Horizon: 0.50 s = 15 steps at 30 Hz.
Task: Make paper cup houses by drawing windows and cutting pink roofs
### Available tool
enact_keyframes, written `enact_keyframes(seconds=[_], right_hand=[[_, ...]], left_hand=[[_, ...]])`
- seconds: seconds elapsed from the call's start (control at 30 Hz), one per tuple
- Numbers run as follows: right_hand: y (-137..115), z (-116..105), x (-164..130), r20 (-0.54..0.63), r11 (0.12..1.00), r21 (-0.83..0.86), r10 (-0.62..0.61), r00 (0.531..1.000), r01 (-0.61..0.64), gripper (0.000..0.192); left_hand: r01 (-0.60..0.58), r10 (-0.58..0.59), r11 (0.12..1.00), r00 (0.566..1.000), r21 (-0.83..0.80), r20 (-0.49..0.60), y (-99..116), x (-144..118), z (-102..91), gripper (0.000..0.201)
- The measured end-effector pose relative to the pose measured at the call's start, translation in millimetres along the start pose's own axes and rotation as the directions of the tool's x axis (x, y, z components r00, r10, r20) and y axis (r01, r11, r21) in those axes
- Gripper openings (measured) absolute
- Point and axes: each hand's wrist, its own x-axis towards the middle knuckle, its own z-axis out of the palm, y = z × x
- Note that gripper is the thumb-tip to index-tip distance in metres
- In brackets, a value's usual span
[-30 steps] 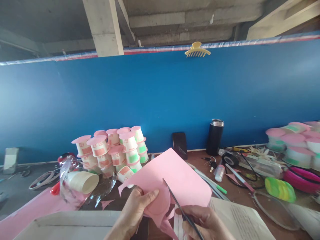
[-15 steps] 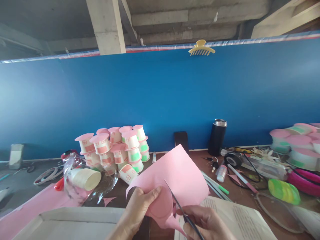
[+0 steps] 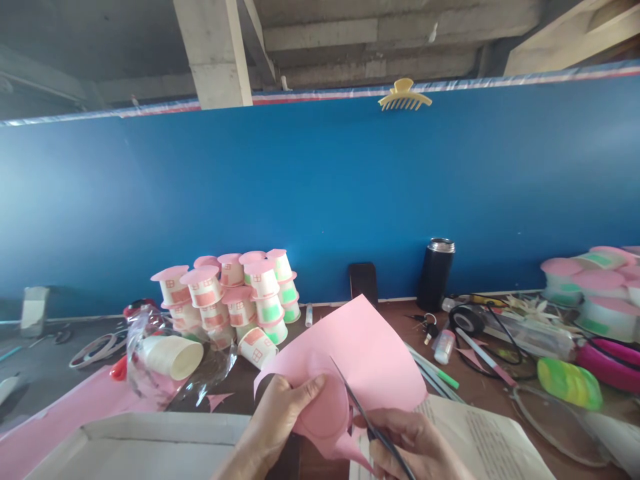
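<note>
My left hand (image 3: 283, 417) pinches a sheet of pink paper (image 3: 373, 347), thumb on top. A round outline shows on the paper just right of that thumb. My right hand (image 3: 410, 440) is closed around a pair of dark scissors (image 3: 363, 413), whose blade lies over the pink paper along the right side of the circle. A cut strip of the paper curls down below the blades. The scissors' handles are mostly hidden by my fingers.
Stacked paper cups (image 3: 230, 293) with pink discs stand behind at left, near bagged cups (image 3: 173, 357). A white box (image 3: 165, 423) lies front left. A black flask (image 3: 436, 273), printed sheet (image 3: 480, 433) and green tape-like rolls (image 3: 567, 383) are at right.
The pink paper has shifted slightly to the right and down at its right edge. Both hands keep their hold, and the scissors stay along the circle with almost no change.
</note>
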Motion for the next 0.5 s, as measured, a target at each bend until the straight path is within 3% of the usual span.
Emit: enact_keyframes(seconds=[0.3,0.5], right_hand=[[-12.4,6.4,-1.7,0.024,0.998,-0.065,0.013,1.0,-0.011,0.044],[-18.6,11.1,-5.8,-0.024,0.999,0.019,0.051,0.998,-0.051,0.039]], left_hand=[[-0.006,0.006,0.997,1.0,0.081,-0.001,1.4,0.4,-2.9,0.049],[-0.001,0.002,0.999,1.0,0.043,-0.01,5.2,-2.0,-2.8,0.045]])
